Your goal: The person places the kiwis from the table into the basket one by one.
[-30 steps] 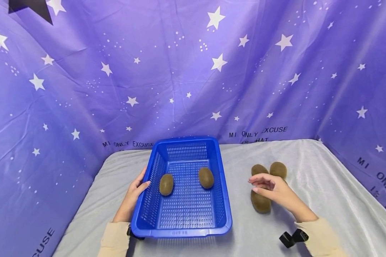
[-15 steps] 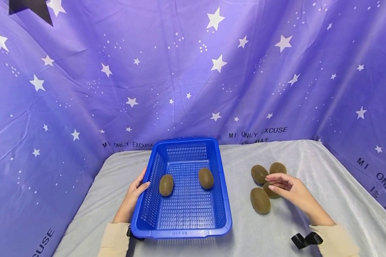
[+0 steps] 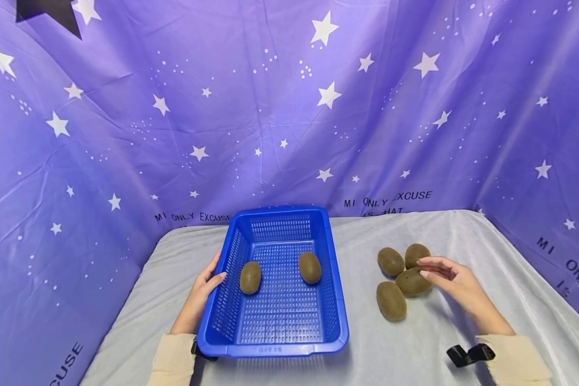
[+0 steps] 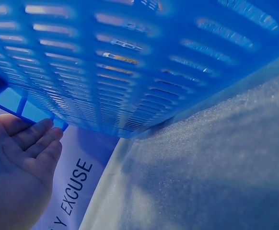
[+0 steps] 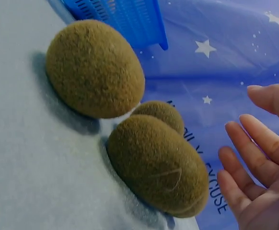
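I am watching the right hand (image 3: 455,281) hovering by the right end of the middle kiwi (image 3: 410,284), its fingers loosely extended and gripping nothing; the right wrist view is showing a gap. The left hand (image 3: 200,295) is resting nearly straight fingers against the basket's (image 3: 272,351) left rim; how firmly, I cannot tell.

The middle kiwi is lying on the surface (image 3: 362,236), between the basket and the surface's right edge, closely grouped with the near kiwi (image 3: 391,301), the far-left kiwi (image 3: 391,261) and the far-right kiwi (image 3: 416,254).

I am judging rolling to be the main risk: a knock on one rounded fruit could be sending its neighbours apart, towards the right edge or the basket. Uneven pressure on the left rim could be tipping or sliding the basket, setting its left kiwi (image 3: 250,277) and right kiwi (image 3: 310,267) loose across the floor.

The middle kiwi's long axis is running roughly parallel to the surface's far edge, its right end angling slightly away from me. The near kiwi is pointing mostly front to back, its far end leaning left; both basket kiwis are also lying roughly lengthwise.
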Demonstrator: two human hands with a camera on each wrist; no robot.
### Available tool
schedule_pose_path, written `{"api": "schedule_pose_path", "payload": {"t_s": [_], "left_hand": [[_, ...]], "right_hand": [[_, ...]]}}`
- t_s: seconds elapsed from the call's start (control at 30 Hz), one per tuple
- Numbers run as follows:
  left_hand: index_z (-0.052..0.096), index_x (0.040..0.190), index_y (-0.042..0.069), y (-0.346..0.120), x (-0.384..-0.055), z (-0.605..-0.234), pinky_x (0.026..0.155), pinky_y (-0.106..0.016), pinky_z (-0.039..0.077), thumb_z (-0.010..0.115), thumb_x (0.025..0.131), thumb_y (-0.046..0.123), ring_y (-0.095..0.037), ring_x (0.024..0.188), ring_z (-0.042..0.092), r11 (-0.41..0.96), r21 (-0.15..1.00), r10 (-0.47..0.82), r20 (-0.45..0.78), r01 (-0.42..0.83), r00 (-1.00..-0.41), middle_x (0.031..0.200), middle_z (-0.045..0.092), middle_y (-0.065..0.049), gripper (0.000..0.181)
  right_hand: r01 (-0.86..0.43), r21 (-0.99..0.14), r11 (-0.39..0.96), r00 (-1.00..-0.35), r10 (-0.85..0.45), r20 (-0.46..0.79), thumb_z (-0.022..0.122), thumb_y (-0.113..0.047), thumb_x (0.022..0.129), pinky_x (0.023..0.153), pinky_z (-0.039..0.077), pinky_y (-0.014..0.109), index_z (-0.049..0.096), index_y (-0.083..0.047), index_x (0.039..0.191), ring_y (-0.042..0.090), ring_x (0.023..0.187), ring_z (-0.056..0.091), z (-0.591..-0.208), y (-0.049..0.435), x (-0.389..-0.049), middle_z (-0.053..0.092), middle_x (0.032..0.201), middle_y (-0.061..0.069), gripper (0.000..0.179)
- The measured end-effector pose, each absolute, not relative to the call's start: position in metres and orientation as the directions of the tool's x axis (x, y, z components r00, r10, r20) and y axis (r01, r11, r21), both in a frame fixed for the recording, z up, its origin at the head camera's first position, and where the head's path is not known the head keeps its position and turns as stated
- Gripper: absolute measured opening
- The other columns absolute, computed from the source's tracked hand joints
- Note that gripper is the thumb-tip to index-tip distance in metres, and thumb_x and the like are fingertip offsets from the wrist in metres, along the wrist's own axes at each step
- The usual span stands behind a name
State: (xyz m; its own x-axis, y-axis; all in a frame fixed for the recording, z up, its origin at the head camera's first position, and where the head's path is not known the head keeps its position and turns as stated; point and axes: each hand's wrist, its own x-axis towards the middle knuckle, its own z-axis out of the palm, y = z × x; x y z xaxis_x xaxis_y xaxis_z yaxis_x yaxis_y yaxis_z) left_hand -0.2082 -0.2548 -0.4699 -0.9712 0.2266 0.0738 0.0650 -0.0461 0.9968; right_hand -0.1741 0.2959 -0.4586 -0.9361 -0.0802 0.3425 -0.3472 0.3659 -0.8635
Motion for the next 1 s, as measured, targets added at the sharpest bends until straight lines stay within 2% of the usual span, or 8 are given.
{"api": "schedule_pose_path", "payload": {"t_s": [0.27,0.8,0.9,1.0], "left_hand": [[0.013,0.153,0.015,-0.255,-0.208,-0.470,0.090,-0.027,0.048,0.046,0.098,0.015,-0.007,0.119,0.048,-0.051,0.996,0.222,0.078,0.069,-0.972,0.154,0.020,-0.014,0.064],[0.015,0.153,0.020,-0.253,-0.208,-0.468,0.091,-0.030,0.047,0.048,0.098,0.018,-0.021,0.129,0.039,-0.042,0.998,0.226,0.056,0.048,-0.972,0.155,0.020,-0.010,0.064],[0.015,0.153,0.023,-0.253,-0.208,-0.467,0.091,-0.032,0.047,0.048,0.098,0.018,-0.024,0.129,0.039,-0.051,0.998,0.219,0.043,0.032,-0.975,0.155,0.021,-0.008,0.064],[0.015,0.152,0.023,-0.253,-0.208,-0.467,0.091,-0.032,0.047,0.049,0.097,0.019,-0.020,0.129,0.040,-0.049,0.998,0.215,0.039,0.029,-0.976,0.155,0.021,-0.008,0.065]], "right_hand": [[-0.286,-0.902,0.322,-0.957,-0.050,0.285,0.064,-0.001,0.087,0.076,0.045,0.010,0.059,0.009,0.113,-0.003,0.090,0.060,-0.467,0.304,-0.177,0.067,0.100,-0.017,0.028],[-0.238,-0.926,0.295,-0.971,-0.045,0.235,0.064,0.000,0.086,0.075,0.045,0.010,0.058,0.010,0.113,-0.004,0.086,0.060,-0.487,0.314,-0.182,0.065,0.096,-0.018,0.030],[-0.207,-0.936,0.284,-0.978,-0.039,0.204,0.064,-0.002,0.087,0.074,0.044,0.011,0.059,0.006,0.115,-0.003,0.085,0.059,-0.489,0.316,-0.183,0.065,0.096,-0.019,0.029],[-0.164,-0.952,0.258,-0.986,-0.034,0.160,0.063,-0.004,0.088,0.074,0.043,0.012,0.062,-0.002,0.113,-0.002,0.083,0.060,-0.491,0.318,-0.183,0.064,0.096,-0.020,0.026]]}}
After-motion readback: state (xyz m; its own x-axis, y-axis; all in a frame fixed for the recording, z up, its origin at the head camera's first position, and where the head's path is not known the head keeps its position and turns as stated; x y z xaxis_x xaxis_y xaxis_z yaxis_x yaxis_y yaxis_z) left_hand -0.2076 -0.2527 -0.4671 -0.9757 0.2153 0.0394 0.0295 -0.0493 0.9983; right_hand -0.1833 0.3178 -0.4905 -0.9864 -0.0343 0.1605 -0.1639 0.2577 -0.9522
